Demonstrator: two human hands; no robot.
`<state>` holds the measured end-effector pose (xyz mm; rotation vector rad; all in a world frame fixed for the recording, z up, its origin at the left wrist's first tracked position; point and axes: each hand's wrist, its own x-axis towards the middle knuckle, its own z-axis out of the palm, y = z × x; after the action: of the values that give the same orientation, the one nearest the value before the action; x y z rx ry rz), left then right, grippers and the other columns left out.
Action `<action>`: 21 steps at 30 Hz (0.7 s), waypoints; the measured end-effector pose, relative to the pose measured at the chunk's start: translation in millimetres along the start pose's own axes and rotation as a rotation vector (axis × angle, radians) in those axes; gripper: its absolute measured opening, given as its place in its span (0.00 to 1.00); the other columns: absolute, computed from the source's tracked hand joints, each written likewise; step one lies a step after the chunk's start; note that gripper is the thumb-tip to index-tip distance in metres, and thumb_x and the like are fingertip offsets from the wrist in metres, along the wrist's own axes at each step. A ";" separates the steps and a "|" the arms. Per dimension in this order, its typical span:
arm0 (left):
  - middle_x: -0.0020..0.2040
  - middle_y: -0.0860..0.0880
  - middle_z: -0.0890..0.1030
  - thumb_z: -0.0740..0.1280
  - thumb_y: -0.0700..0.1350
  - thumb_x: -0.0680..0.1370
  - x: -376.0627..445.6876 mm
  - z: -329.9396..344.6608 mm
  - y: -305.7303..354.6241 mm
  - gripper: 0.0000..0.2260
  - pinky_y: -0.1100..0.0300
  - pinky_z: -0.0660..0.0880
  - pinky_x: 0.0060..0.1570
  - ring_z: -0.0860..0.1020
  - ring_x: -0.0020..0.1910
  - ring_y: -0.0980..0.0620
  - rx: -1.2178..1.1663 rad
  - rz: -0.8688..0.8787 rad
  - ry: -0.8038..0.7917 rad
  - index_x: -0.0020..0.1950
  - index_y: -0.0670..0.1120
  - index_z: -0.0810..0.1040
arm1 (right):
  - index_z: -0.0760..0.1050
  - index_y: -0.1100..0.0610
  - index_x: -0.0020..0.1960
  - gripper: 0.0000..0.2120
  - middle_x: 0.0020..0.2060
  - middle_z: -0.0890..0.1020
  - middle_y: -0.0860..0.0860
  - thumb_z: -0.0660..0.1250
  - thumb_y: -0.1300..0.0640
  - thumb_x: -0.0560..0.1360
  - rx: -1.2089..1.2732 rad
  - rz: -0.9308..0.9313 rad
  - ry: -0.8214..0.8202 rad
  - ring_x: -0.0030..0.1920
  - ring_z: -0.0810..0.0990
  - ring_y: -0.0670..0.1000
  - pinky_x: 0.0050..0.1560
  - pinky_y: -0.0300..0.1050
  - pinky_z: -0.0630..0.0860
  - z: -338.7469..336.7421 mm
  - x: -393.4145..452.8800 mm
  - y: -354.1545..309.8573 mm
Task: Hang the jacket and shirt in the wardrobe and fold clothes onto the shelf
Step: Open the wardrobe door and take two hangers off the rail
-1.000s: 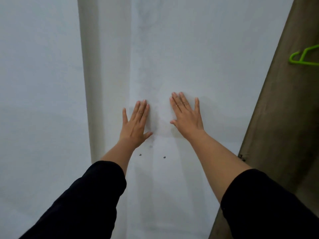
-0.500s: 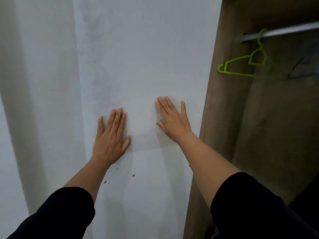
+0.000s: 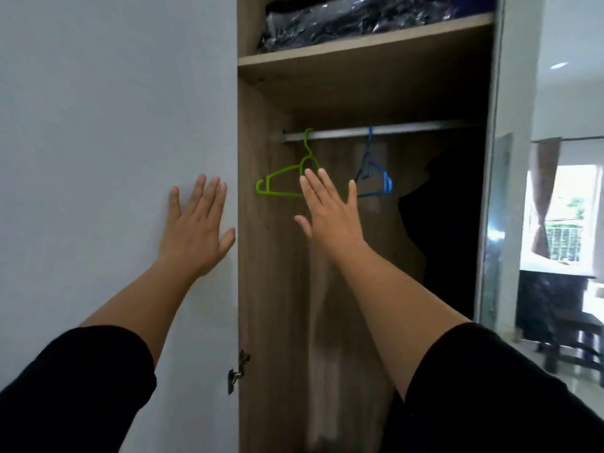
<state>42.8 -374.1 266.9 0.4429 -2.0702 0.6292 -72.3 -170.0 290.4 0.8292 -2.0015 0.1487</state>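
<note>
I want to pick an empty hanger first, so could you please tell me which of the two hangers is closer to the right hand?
The green hanger: the right hand overlaps it, while the blue hanger hangs further right.

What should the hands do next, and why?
Probably the right hand should reach on to the green plastic hanger on the metal rail. The wardrobe stands open, both hands are empty, the left hand rests flat on the white door, and that hanger hangs bare, nearest the fingers.

Place: we identify a home bedroom | Evidence: wooden wardrobe [image 3: 268,289] with hanging rail [image 3: 376,131], plastic hangers [image 3: 281,183], upper shelf [image 3: 362,49] | curtained window [image 3: 565,210] beyond
</note>
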 end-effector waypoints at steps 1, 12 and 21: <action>0.79 0.45 0.48 0.53 0.57 0.79 14.2 1.6 10.6 0.33 0.40 0.41 0.72 0.43 0.77 0.46 -0.018 0.007 -0.003 0.77 0.42 0.46 | 0.42 0.54 0.78 0.32 0.78 0.43 0.48 0.51 0.44 0.81 -0.022 0.020 0.002 0.77 0.39 0.49 0.72 0.63 0.38 -0.5 4.5 11.8; 0.78 0.47 0.38 0.61 0.62 0.76 133.9 48.3 87.1 0.44 0.39 0.43 0.72 0.36 0.76 0.47 -0.104 0.058 -0.032 0.76 0.45 0.35 | 0.42 0.54 0.78 0.35 0.78 0.43 0.49 0.55 0.43 0.79 -0.225 0.135 0.062 0.77 0.39 0.51 0.71 0.68 0.39 24.4 68.8 98.7; 0.78 0.44 0.38 0.71 0.56 0.71 178.2 90.2 105.5 0.51 0.39 0.51 0.71 0.40 0.77 0.45 -0.102 -0.026 -0.177 0.76 0.48 0.34 | 0.46 0.53 0.78 0.35 0.78 0.46 0.53 0.61 0.49 0.78 -0.203 0.291 0.052 0.71 0.63 0.64 0.64 0.56 0.66 53.7 92.2 118.1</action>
<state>-167.3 -354.6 347.4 0.4806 -2.2492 0.4803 -213.6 -147.5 359.8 0.4006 -2.0398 0.1287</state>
